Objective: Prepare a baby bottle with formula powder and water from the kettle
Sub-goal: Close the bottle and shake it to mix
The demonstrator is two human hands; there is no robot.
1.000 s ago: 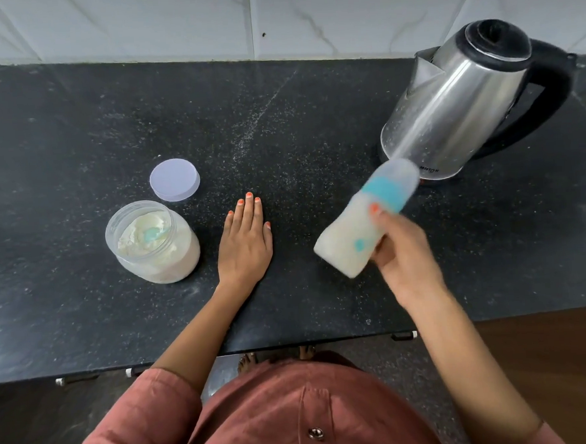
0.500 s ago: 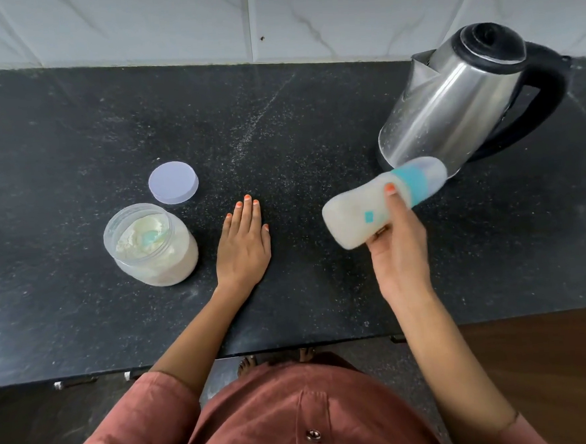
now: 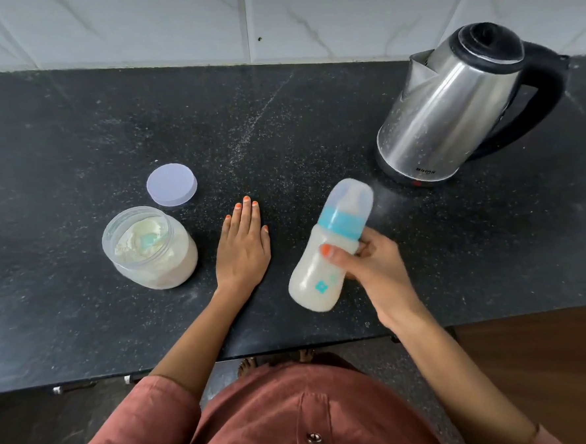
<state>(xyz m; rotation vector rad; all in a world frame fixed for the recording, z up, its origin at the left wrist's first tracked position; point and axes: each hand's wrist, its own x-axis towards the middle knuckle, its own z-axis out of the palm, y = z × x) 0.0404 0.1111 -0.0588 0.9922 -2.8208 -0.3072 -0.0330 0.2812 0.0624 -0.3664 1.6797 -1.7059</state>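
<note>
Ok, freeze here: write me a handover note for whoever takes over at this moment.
Hands: left hand open, flat on the counter between formula jar and baby bottle; right hand grips the bottle, tilted, cap away from the person.
Things: kettle upright at back right.
Done: bottle filled with milky liquid, capped.
Left: jar open, lid lying beside it; close it, set bottle down.

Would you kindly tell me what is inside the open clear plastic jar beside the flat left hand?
The clear plastic jar holds pale cream powder, with a turquoise scoop lying in it. Powder covers part of the scoop, so its full shape cannot be seen.
</note>
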